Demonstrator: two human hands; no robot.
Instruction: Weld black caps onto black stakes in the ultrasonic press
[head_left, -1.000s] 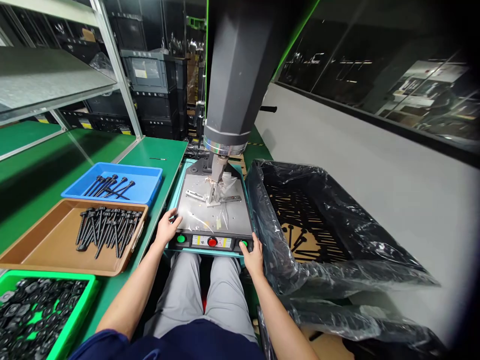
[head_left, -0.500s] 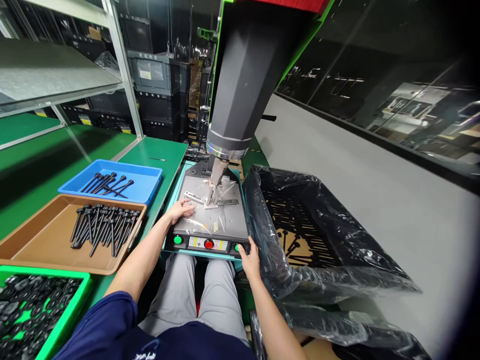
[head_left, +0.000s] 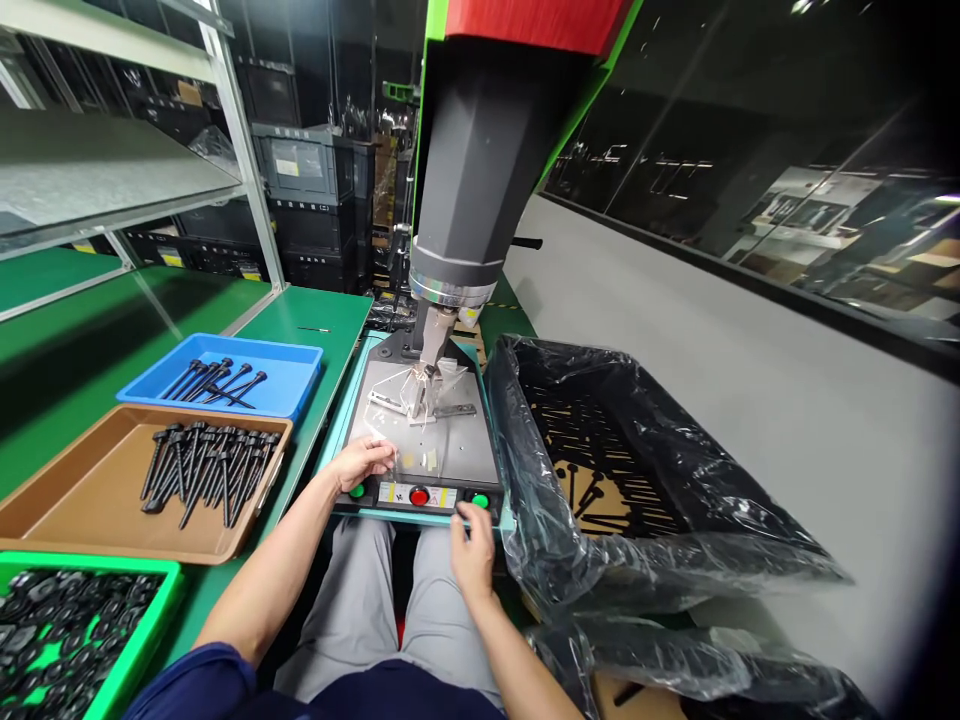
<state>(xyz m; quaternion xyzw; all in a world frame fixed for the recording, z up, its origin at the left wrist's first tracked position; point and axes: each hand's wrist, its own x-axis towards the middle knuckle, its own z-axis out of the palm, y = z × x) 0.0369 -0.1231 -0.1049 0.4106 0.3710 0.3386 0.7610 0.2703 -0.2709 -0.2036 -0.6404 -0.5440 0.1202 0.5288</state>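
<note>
So the middle of this setup is a flat, smooth grey metal plate [head_left: 469, 460] with small holes in it, and a shiny little metal fixture [head_left: 421, 408] sits toward its back, right below the tapered tip of the faceted dark-grey machine head [head_left: 476, 170]. Glossy clear film [head_left: 409, 462] shows over the plate. On the left, the brown plastic tray [head_left: 82, 512] holds a heap of slim black rods [head_left: 199, 460] with chunky round heads. To the right there's a bin lined with crinkly, see-through dark plastic [head_left: 570, 550].

Hands: the left hand [head_left: 364, 463] is over the plate's front left corner, fingers curled and tips bunched near the thumb. Can't tell if they're fully closed or pinching the film. The right hand [head_left: 474, 550] is at the front edge, just below the right green button [head_left: 480, 501], fingers bent. Something dark shows by the tips, but I can't tell whether it's held.
</note>
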